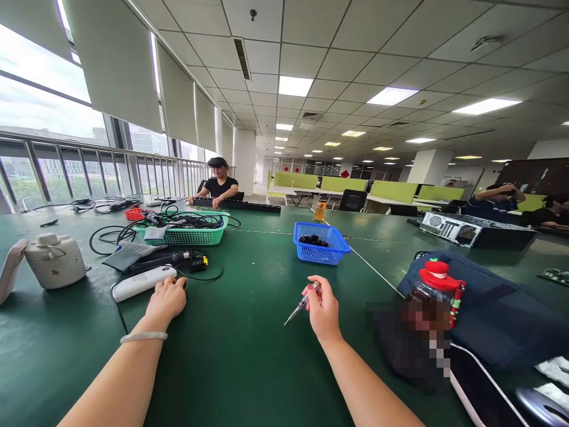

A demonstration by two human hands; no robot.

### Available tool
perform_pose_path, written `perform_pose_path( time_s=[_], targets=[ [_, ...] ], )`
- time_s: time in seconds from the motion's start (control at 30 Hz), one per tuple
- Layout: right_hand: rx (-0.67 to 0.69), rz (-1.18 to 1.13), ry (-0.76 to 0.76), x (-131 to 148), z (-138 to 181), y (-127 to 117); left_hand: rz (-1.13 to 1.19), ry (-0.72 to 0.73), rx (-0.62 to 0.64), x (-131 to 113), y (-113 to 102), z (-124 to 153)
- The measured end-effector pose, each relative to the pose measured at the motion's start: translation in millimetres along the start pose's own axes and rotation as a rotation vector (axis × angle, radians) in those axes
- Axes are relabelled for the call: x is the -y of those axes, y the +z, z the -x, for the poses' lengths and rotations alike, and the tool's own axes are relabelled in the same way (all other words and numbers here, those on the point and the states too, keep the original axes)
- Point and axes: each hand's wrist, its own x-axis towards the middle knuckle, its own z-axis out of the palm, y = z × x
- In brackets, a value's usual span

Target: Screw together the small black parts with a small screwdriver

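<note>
My right hand point(323, 311) is raised over the green table point(249, 356), its fingers closed around a small screwdriver point(297, 309). The thin metal shaft points down and to the left, and most of the handle is covered by my fingers. My left hand point(168, 298) rests on the table with its fingers curled, beside the right end of a white, rounded oblong device point(143, 283). Its fingertips are hidden, so whether anything lies under them does not show. Ahead of my right hand stands a blue plastic basket point(322, 254) with small black pieces point(313, 240) inside.
Left are a green basket point(191, 236) of tangled cables, a grey pouch point(133, 256) and a white jug point(56, 261). Right are a red-lidded bottle point(438, 279), dark blue cloth point(498, 308), a phone point(486, 385) and a computer case point(475, 230). Across the table sits a person point(217, 185).
</note>
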Motion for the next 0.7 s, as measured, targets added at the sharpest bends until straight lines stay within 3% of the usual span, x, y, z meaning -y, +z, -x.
perform_pose_path(
  time_s=[0.23,0.7],
  targets=[
    [0.006,-0.005,-0.006,-2,0,0,0.058,-0.049,-0.065,-3,-4,1],
    [0.003,0.013,-0.029,-3,-1,0,0.049,0.02,0.023,4,-15,-1]
  ],
)
